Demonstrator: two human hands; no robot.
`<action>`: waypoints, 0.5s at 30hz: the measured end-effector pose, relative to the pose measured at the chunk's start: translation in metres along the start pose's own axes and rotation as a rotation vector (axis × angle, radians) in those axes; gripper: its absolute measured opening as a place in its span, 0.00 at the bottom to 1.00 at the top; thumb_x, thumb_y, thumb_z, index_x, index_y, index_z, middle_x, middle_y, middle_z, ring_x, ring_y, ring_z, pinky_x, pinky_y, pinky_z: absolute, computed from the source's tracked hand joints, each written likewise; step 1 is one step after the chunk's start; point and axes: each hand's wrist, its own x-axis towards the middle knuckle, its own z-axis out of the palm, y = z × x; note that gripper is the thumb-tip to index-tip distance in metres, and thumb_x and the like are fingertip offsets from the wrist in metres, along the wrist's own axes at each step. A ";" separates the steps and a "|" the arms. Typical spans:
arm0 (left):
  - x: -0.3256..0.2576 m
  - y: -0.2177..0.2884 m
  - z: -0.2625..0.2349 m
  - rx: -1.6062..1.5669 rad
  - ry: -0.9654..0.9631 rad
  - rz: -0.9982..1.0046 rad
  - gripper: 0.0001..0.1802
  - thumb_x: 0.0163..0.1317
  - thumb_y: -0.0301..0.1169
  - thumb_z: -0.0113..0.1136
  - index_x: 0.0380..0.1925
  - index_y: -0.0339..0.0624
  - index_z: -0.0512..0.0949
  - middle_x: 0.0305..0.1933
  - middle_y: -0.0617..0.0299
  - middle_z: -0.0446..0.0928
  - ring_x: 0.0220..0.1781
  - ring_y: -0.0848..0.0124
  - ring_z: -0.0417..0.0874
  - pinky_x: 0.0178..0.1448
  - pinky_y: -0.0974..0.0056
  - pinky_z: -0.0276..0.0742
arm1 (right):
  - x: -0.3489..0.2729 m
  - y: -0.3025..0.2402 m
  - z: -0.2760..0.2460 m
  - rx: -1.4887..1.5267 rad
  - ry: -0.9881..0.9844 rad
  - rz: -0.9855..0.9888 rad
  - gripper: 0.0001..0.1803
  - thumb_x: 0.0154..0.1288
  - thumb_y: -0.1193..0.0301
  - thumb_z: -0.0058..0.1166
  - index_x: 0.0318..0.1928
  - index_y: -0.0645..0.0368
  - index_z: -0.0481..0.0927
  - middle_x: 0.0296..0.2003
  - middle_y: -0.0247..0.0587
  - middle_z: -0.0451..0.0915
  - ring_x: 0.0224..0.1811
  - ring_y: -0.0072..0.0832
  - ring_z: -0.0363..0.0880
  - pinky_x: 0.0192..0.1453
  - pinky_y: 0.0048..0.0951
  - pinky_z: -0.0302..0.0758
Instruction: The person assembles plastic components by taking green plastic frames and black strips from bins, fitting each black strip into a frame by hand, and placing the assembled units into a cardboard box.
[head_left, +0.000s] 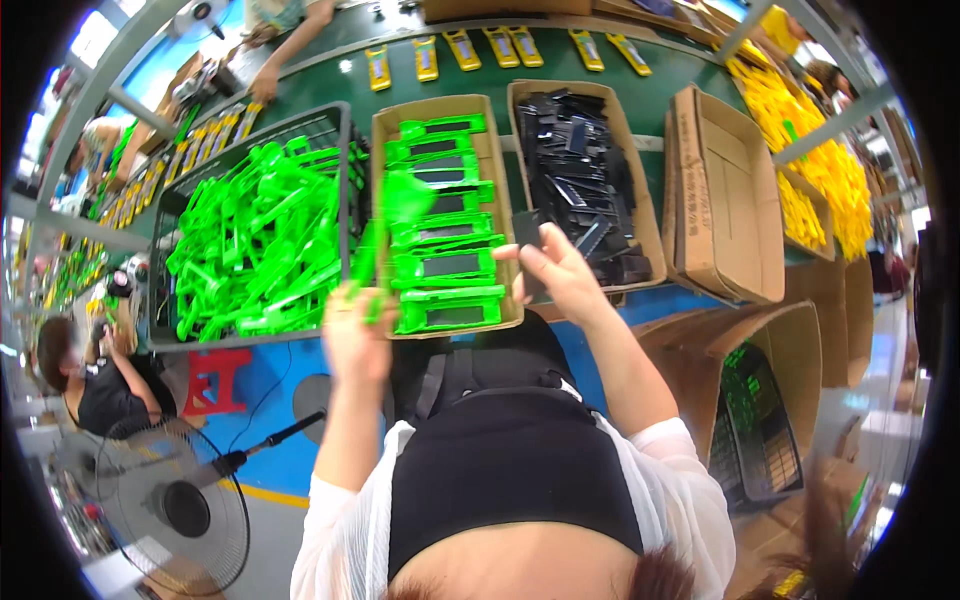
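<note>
Green moulded plastic fills the left hand [352,335]: its fingers are wrapped round a long glossy green part [385,225] whose axis runs up and away, blurred at its far end. Just right of it, the right hand [560,272] pinches a flat dark rectangular panel [528,232] between thumb and fingers. Beyond both, on the bench [330,85], the middle cardboard box [445,215] holds stacked green frames with dark panels; a black crate [250,235] of loose green parts sits left, a box of black panels [585,180] right.

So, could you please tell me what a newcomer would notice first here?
Probably the black crate heaped with bright green plastic parts, left of centre. Beside it, the left hand lifts a green piece while the right hand holds a black panel. Yellow parts fill the far right.
</note>
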 end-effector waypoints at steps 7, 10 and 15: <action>-0.031 -0.063 0.019 0.552 -0.633 0.182 0.17 0.63 0.31 0.49 0.49 0.37 0.61 0.43 0.57 0.70 0.40 0.71 0.75 0.45 0.67 0.71 | 0.013 0.020 0.039 -0.069 -0.175 0.139 0.07 0.67 0.67 0.45 0.41 0.56 0.67 0.27 0.29 0.74 0.16 0.12 0.62 0.19 0.16 0.61; -0.005 -0.040 0.006 0.371 -0.622 -0.150 0.38 0.62 0.59 0.35 0.58 0.38 0.58 0.50 0.52 0.68 0.41 0.66 0.75 0.47 0.63 0.72 | 0.015 0.016 0.017 -0.125 -0.327 0.165 0.07 0.66 0.69 0.46 0.41 0.56 0.67 0.25 0.26 0.70 0.15 0.11 0.58 0.17 0.16 0.55; 0.049 0.004 0.021 0.153 -0.721 -0.502 0.37 0.63 0.59 0.32 0.49 0.36 0.71 0.36 0.54 0.76 0.25 0.68 0.77 0.28 0.67 0.74 | 0.017 -0.022 0.015 -0.374 -0.681 0.422 0.12 0.64 0.66 0.49 0.46 0.56 0.68 0.27 0.28 0.72 0.19 0.13 0.62 0.22 0.17 0.60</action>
